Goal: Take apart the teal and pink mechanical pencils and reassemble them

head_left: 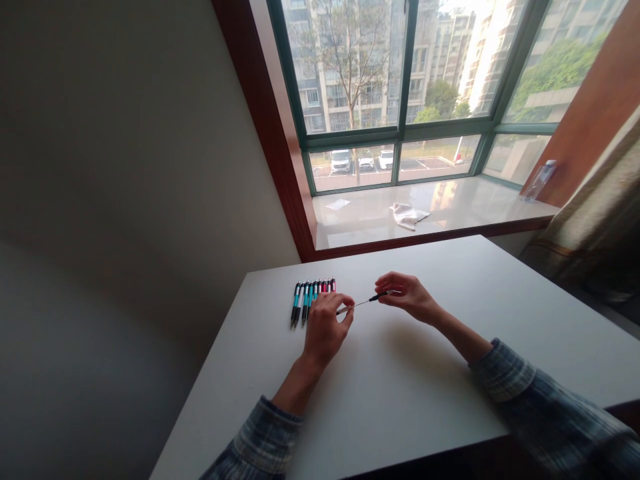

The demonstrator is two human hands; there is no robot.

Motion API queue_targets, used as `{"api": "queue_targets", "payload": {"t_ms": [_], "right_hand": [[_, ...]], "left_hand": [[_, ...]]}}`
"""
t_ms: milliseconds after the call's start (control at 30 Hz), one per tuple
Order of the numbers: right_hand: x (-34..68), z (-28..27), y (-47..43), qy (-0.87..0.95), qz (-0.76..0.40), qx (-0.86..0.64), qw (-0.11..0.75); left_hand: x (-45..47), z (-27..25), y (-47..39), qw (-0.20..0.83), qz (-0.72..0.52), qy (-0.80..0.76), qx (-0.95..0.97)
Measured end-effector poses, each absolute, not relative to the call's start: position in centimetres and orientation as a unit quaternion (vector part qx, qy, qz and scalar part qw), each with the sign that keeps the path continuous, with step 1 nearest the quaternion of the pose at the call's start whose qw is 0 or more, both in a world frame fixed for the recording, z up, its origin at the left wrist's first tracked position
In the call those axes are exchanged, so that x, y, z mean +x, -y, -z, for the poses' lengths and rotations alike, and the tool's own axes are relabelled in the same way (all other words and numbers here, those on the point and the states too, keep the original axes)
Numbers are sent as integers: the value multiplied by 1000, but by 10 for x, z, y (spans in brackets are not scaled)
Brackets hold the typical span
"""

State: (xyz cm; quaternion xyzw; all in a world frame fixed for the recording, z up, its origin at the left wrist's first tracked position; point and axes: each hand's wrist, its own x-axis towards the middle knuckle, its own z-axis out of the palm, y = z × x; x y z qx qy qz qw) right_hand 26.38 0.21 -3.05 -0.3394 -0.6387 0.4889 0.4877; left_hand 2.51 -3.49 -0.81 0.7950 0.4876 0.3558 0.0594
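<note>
Above the table, my left hand [327,327] pinches a pale pen barrel [344,310] with a dark end between thumb and fingers. A thin refill [362,303] spans the gap from this barrel to a black pen part [379,296]. My right hand [407,297] grips that black part with thumb and fingertips. Just beyond my left hand lies a row of several pens [306,300], side by side, blue ones to the left and red ones to the right. My left hand covers the lower ends of some of them.
The white table [400,400] runs up to a window sill [367,223] with a red-brown edge. A crumpled cloth [410,215], a slip of paper [339,204] and a clear bottle [540,180] are on the sill. A wall [150,167] rises to the left, a curtain [590,193] hangs right.
</note>
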Motion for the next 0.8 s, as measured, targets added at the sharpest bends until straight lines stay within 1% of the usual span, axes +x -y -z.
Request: {"api": "queue_targets", "payload": {"t_ms": [433,800], "right_hand": [[251,32,7,635,-513,-317,482],[250,27,10,647,-492,-327,481]], "left_hand": [[35,9,40,86,-363,-457,807],[35,6,42,86,-366,-443,814]]}}
